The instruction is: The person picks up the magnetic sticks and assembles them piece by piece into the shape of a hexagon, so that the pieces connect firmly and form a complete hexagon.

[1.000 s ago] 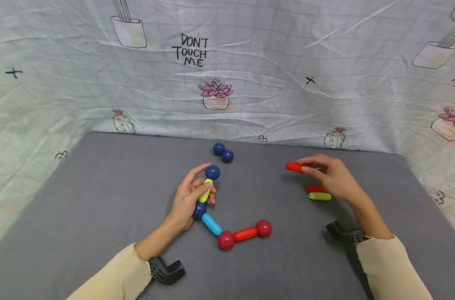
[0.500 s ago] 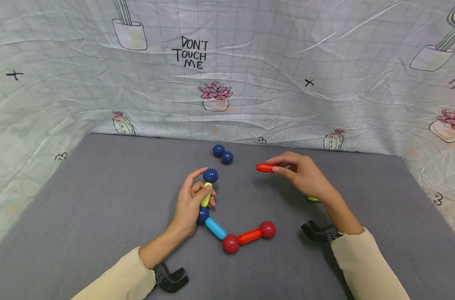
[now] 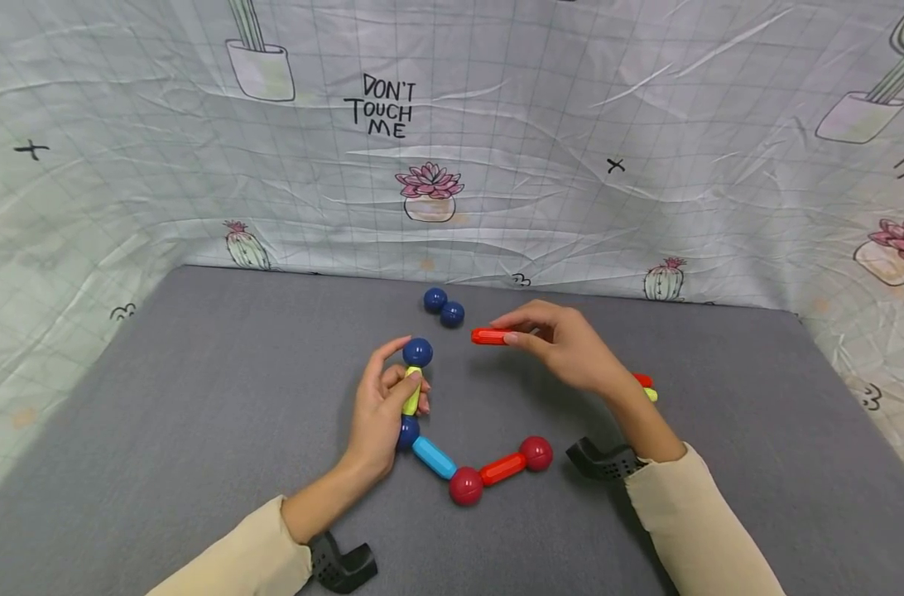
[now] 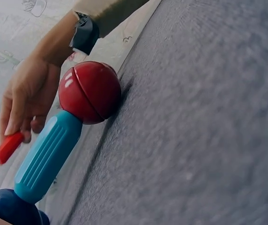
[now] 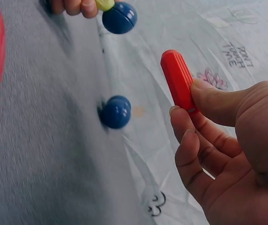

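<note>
Currently | left hand: gripping yellow stick joined to the upper blue ball | right hand: pinching red stick right of that ball, apart from it | two navy balls: on tabletop, just beyond that ball

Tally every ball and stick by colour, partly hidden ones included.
Glossy dark-blue balls: 4
Glossy dark-red balls: 2
Bright-red plastic-looking sticks: 3
Yellow-green plastic-looking sticks: 2
Light-blue plastic-looking stick: 1
Total: 12
</note>
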Demonstrator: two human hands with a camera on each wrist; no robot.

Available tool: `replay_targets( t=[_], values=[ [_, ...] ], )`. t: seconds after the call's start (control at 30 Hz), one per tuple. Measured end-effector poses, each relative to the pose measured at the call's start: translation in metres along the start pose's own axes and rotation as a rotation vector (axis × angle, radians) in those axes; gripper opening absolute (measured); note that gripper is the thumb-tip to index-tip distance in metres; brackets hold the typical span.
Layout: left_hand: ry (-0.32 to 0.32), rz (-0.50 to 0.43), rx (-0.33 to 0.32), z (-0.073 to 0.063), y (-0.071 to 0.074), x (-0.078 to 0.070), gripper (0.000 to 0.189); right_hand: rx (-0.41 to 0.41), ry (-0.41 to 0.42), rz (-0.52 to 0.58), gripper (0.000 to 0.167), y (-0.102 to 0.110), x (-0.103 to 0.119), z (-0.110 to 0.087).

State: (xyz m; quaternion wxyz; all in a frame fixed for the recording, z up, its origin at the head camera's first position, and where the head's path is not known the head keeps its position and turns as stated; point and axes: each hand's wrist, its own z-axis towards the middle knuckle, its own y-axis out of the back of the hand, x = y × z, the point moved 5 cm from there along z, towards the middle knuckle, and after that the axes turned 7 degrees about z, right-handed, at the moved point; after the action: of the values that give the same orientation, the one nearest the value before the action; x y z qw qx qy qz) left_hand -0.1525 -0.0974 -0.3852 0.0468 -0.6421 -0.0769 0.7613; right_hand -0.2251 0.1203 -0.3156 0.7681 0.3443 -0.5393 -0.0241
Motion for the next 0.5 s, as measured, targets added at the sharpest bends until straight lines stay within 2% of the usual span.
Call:
replay_targets(
  t=[0.2,0.5],
  values=[
    [0.018,-0.010,0.012,-0.003,-0.004,0.001,0.044,0.022,0.029,0.018,0.022,-0.015,0.004,0.006],
    [-0.013,-0.009,0.046,-0.003,-0.005,0.002,0.041,0.051,0.066,0.024,0.020,-0.035,0.004,0.009]
  ],
)
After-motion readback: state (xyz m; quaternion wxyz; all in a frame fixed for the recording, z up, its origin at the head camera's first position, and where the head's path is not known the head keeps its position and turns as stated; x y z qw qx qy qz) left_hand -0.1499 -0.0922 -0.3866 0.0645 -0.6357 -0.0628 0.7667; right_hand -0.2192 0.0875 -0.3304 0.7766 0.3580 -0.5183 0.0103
